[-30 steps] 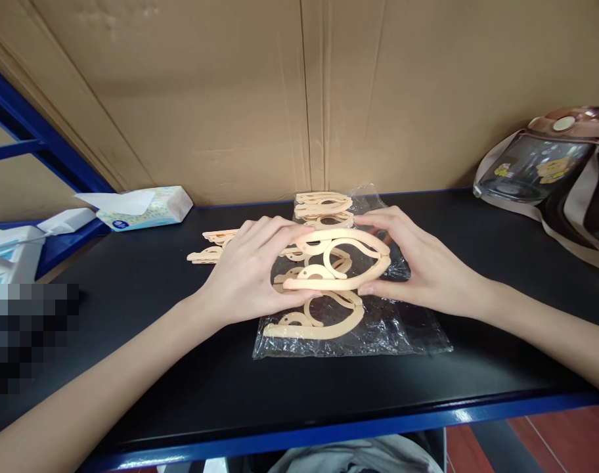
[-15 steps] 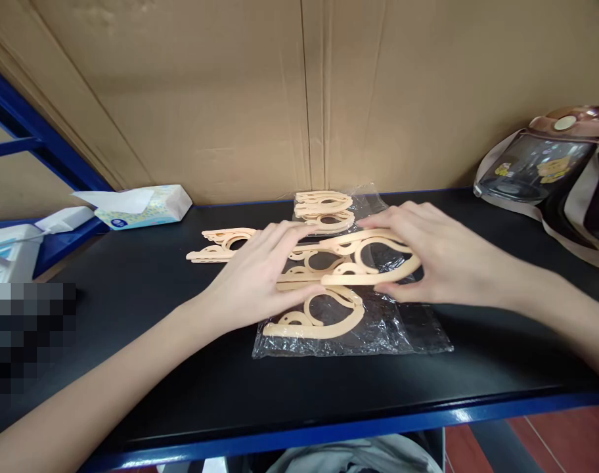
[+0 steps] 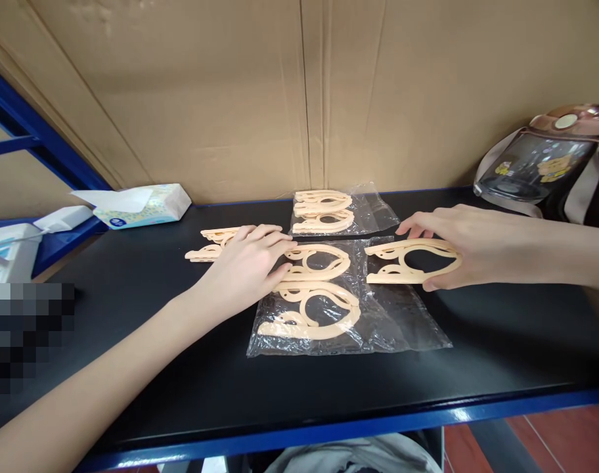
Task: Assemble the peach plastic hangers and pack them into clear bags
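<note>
My right hand (image 3: 452, 246) grips the rounded end of a beige plastic folding hanger (image 3: 402, 244), folded up, over the right part of a clear plastic bag (image 3: 393, 328). More beige folded hangers (image 3: 351, 315) lie inside that bag. My left hand (image 3: 250, 263) is over the bag's left edge, palm down, with thumb and forefinger apart beside the bagged hangers. Another loose folded hanger (image 3: 203, 253) lies on the black table, partly hidden behind my left hand.
A second clear bag with folded hangers (image 3: 324, 213) lies at the back. A tissue pack (image 3: 156, 205) is at the back left, and a strapped drink bottle (image 3: 540, 164) at the back right. Cardboard (image 3: 205, 98) stands behind the black tabletop (image 3: 191, 394).
My right hand has moved right with the hanger, away from my left hand. My left hand has shifted slightly left and no longer touches that hanger.
</note>
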`<state>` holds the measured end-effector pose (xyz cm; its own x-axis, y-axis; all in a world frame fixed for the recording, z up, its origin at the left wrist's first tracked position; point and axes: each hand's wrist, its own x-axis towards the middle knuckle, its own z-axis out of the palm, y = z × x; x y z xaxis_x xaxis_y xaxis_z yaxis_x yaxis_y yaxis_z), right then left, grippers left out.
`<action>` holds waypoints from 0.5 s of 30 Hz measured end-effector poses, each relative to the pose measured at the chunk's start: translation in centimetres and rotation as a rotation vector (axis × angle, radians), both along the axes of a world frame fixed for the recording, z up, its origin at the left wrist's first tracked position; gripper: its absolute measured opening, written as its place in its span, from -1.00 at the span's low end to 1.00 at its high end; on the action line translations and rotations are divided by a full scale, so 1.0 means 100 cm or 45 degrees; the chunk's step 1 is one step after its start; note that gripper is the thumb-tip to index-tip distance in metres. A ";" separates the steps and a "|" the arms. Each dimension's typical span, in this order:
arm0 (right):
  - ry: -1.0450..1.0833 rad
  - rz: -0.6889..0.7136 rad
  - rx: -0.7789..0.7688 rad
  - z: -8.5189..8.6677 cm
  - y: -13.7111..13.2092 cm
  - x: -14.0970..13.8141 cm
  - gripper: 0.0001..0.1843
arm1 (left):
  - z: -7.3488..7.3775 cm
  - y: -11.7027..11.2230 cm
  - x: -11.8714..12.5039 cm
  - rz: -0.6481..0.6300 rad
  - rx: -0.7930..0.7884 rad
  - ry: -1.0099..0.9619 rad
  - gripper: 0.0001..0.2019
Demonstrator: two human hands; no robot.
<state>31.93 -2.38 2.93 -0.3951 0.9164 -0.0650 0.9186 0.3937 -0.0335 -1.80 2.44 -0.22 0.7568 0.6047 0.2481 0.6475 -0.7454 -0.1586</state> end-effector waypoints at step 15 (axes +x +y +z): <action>0.141 0.090 0.049 -0.004 -0.008 -0.002 -0.44 | -0.004 0.007 -0.005 -0.050 -0.117 -0.026 -0.68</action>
<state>31.69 -3.19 2.51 -0.4614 0.8870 0.0175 0.8801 0.4602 -0.1170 -2.27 3.12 -0.63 0.7757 0.5955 0.2087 0.6199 -0.7810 -0.0758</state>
